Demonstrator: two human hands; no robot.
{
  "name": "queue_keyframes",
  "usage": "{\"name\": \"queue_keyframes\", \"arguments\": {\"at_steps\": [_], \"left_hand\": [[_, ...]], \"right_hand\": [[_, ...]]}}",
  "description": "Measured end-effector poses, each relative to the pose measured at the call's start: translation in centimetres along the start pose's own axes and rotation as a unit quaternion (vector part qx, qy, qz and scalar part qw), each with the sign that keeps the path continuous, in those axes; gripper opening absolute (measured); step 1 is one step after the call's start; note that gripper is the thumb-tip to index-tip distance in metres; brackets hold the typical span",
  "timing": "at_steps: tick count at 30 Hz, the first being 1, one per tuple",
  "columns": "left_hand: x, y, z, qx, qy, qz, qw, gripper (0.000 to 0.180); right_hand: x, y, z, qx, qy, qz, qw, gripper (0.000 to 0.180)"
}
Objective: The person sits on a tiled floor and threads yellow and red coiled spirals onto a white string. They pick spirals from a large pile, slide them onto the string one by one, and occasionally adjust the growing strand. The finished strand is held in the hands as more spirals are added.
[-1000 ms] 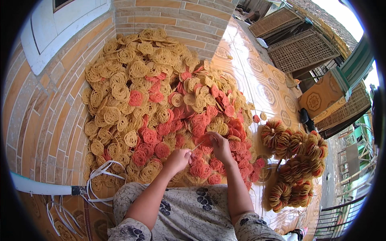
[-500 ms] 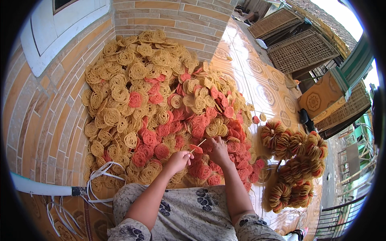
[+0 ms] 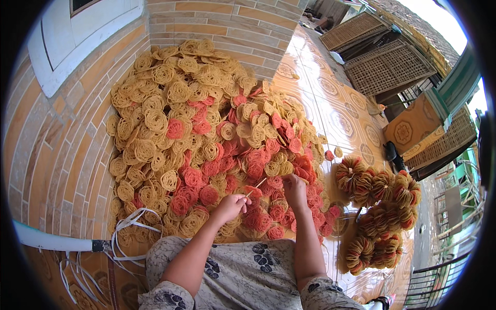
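A big heap of round lacy crackers [image 3: 206,134], yellow and pink-red, lies on the floor against a brick wall. My left hand [image 3: 231,206] is closed on a thin wooden stick [image 3: 256,187] that points up to the right over the pink crackers. My right hand [image 3: 295,190] rests on the heap just right of the stick's tip, fingers pinched among pink crackers; whether it holds one I cannot tell. Both forearms come up from my patterned lap [image 3: 243,271].
Bundled stacks of crackers [image 3: 380,206] lie on the glossy tiled floor [image 3: 330,103] to the right. White plastic straps [image 3: 126,235] and a white pipe [image 3: 49,240] lie at the lower left. Woven mesh racks [image 3: 382,57] lean at the upper right.
My right hand has drawn back a little toward me over the pink crackers. My left hand with the stick has stayed almost in place.
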State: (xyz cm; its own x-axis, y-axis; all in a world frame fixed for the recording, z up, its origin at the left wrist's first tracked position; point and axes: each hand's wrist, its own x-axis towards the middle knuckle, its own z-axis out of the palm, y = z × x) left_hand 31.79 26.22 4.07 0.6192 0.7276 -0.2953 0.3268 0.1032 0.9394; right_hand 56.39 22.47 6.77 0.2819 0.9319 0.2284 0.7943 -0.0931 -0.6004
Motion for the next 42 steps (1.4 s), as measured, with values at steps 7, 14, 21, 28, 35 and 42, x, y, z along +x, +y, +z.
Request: {"name": "queue_keyframes", "arguments": {"at_steps": [7,14,21,28,35,42], "left_hand": [[0.0,0.5,0.2,-0.022,-0.009,-0.024,0.999,0.027],[0.0,0.2,0.4,-0.001,-0.016,0.02,1.0,0.028],[0.3,-0.4,0.5,-0.06,0.012,0.053,0.997,0.028],[0.0,0.8,-0.4,-0.013,-0.062,0.039,0.997,0.026],[-0.6,2.9,-2.9,-0.13,0.064,0.177,0.974,0.031],[-1.7,3.2,-1.7,0.258,0.106,0.138,0.95,0.018]], "right_hand": [[-0.2,-0.8,0.6,-0.142,-0.006,-0.035,0.989,0.012],[0.5,-2.4,0.1,0.178,0.006,0.108,0.978,0.023],[0.3,-4.1,-0.5,0.264,-0.114,0.106,0.952,0.027],[-0.1,-6.5,0.5,0.257,-0.14,0.12,0.949,0.033],[-1.1,-9.5,1.4,0.201,-0.096,-0.036,0.974,0.018],[-1.8,-10.2,1.9,0.16,0.0,-0.063,0.985,0.012]]}}
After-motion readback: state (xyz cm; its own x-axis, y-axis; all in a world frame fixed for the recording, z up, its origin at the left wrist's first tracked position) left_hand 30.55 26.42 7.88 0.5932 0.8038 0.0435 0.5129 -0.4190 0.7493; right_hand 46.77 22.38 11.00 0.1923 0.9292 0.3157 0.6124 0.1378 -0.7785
